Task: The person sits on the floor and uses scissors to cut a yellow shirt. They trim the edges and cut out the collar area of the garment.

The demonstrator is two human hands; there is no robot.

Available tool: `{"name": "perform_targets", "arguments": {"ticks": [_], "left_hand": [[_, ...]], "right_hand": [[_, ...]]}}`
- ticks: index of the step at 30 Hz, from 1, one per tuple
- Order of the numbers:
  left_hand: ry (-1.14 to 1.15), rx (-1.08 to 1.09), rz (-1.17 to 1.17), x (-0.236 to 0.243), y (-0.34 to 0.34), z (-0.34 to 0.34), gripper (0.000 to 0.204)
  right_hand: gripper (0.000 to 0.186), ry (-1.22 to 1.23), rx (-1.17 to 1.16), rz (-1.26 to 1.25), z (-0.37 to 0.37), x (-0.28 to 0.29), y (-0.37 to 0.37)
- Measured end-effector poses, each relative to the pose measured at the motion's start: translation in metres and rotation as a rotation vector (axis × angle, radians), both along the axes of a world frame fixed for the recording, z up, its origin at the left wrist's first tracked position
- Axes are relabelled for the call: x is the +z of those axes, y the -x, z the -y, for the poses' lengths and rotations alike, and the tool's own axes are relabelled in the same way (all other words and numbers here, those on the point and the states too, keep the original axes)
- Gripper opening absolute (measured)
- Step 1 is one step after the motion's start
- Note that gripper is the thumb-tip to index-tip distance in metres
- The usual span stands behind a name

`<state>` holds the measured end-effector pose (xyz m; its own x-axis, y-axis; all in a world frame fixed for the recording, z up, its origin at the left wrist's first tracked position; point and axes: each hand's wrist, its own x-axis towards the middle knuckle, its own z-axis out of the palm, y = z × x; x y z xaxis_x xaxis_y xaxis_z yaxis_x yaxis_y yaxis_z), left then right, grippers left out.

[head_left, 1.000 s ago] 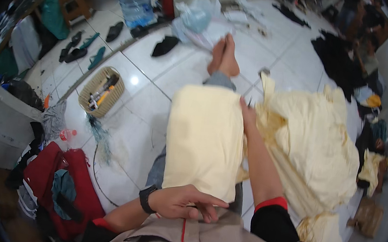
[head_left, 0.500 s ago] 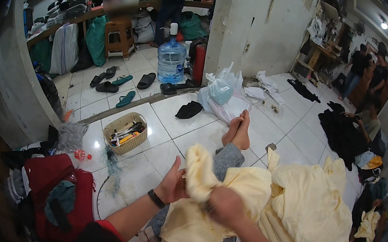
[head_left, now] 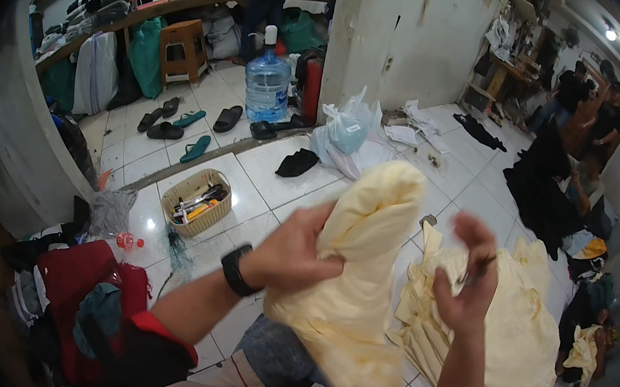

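Gripping a bunched cream cloth tight in the left hand, raised over the lap near the centre. Right hand just right of it, fingers spread, holding nothing. Cream pile on tiles right; basket far left.

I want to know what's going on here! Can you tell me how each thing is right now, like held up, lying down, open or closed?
Yellow cloth: lifted up, bunched, gripped by the left hand.
Right hand: raised, fingers loosely curled, blurred, off the cloth.
Cloth pile: lying rumpled on the floor.
Water jug: upright, capped.
Basket: on the floor, open, with things inside.
Stool: standing upright.
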<state>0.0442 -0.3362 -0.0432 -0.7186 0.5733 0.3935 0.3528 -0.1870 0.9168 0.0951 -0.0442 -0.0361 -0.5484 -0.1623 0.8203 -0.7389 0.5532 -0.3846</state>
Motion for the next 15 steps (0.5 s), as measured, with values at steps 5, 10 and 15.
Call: {"name": "perform_targets", "arguments": {"ticks": [5, 10, 15], "left_hand": [[0.249, -0.119, -0.581, 0.075, 0.015, 0.016, 0.050], [0.295, -0.265, -0.878, 0.137, 0.058, 0.015, 0.054], [0.346, 0.317, -1.188, 0.073, 0.057, -0.039, 0.044]], "right_hand": [[0.044, -0.069, 0.006, -0.051, -0.022, 0.022, 0.033], [0.040, 0.033, 0.089, 0.003, -0.009, -0.014, -0.003], [0.031, 0.704, -0.143, 0.297, 0.038, -0.088, -0.040]]}}
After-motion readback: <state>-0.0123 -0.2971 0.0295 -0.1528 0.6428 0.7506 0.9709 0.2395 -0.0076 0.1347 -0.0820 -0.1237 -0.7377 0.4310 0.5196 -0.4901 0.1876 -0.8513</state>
